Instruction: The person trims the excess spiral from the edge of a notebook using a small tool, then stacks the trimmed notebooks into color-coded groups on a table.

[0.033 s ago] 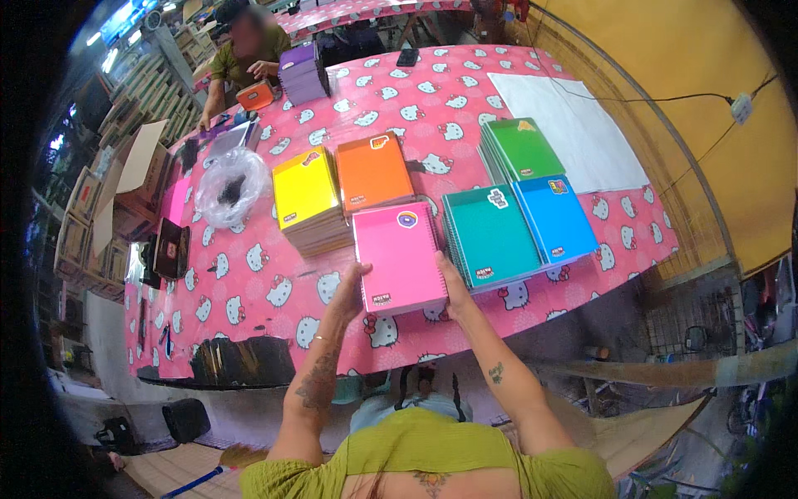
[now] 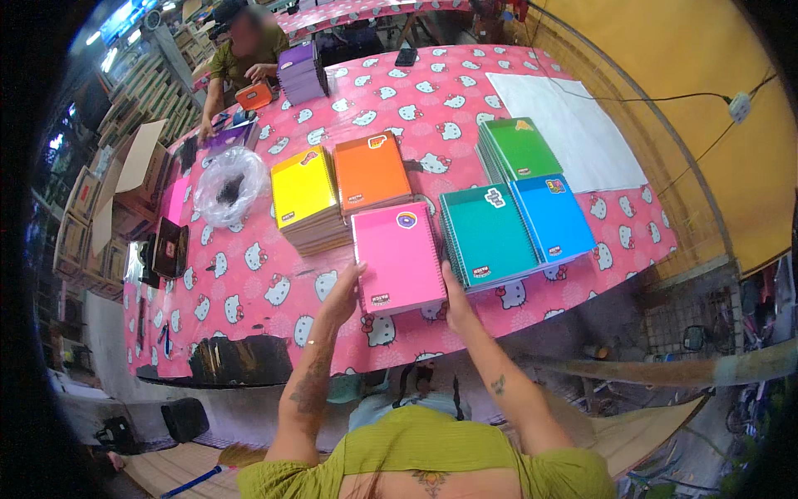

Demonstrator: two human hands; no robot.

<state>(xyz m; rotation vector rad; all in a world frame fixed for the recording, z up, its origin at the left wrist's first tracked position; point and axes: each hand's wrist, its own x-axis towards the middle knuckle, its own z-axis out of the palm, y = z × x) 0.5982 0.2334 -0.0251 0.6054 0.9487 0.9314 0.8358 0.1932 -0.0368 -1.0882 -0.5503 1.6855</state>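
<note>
A stack of pink spiral notebooks with a donut sticker lies near the table's front edge. My left hand grips its left side, and my right hand presses against the spiral side; the fingers underneath are partly hidden. Just behind stand a yellow notebook stack and an orange notebook stack. To the right, close to my right hand, are a teal notebook stack, a blue notebook stack and a green notebook stack.
Across the table, a person handles a purple notebook beside a tall purple notebook stack. A clear plastic bag and an open cardboard box are at left. White paper covers the far right.
My thumbs have eased slightly off the pink cover toward its sides. The person across has a purple cover showing where a greyish surface was. The stacks stay in place.
</note>
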